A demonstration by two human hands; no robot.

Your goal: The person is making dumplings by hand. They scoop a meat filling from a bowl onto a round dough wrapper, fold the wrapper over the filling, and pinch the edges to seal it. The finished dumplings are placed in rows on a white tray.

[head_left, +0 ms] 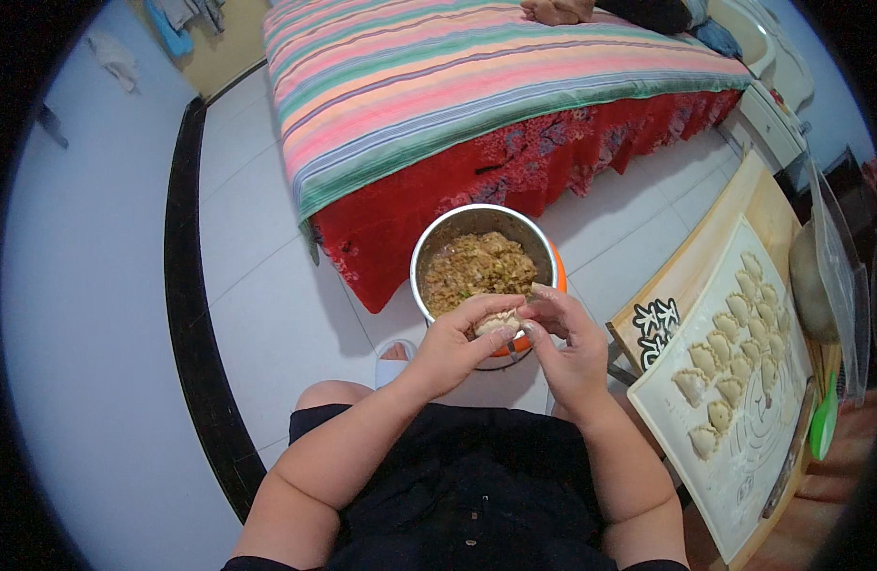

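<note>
A pale dumpling [498, 324] sits in my left hand [450, 344], fingers and thumb curled around it. My right hand [570, 341] is closed at its right end, thumb and fingertips pressing the dough edge; white flour marks the fingertips. Part of the dumpling is hidden by my fingers. Just beyond both hands is a round metal pot [421, 257] holding chunky brown-green filling [486, 265]. To my right, several folded dumplings [730, 390] with crimped edges lie in rows on a floured white mat [676, 419].
The mat lies on a wooden table [648, 309], with a rolling pin [789, 466] and a green-handled utensil [825, 419] at its right. An orange stool [559, 271] shows under the pot. A striped bed [438, 105] stands ahead; a person's feet [559, 11] rest on it.
</note>
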